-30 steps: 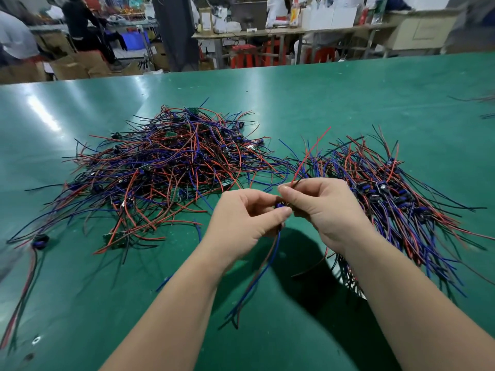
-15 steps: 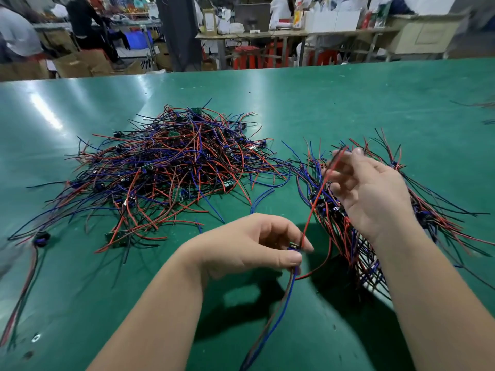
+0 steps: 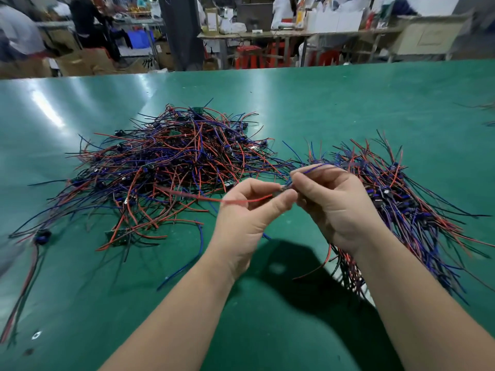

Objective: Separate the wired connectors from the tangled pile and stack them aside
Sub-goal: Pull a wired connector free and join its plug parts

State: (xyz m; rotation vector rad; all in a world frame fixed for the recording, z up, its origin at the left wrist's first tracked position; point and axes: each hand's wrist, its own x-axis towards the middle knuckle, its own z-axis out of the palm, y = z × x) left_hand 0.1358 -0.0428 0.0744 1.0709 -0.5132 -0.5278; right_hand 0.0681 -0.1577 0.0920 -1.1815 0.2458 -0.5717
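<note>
A tangled pile (image 3: 171, 167) of red, blue and black wired connectors lies left of centre on the green table (image 3: 348, 103). A second, more aligned heap of wired connectors (image 3: 401, 199) lies on the right. Between them, above the table, my left hand (image 3: 246, 223) and my right hand (image 3: 334, 204) meet fingertip to fingertip and both pinch one small wired connector (image 3: 285, 187). Its red wire (image 3: 209, 198) trails left, blurred, and a blue wire (image 3: 313, 167) arcs over my right fingers. The connector body is mostly hidden by my fingers.
A loose connector with red and black leads (image 3: 40, 236) lies at the table's left edge. A single blue wire (image 3: 182, 269) lies under my left forearm. Beyond the far edge are work benches (image 3: 294, 36), red stools, cardboard boxes and people.
My right hand came back from the right heap to meet my left hand. My left hand rose from near the table. The held connector's wires now swing left instead of hanging down.
</note>
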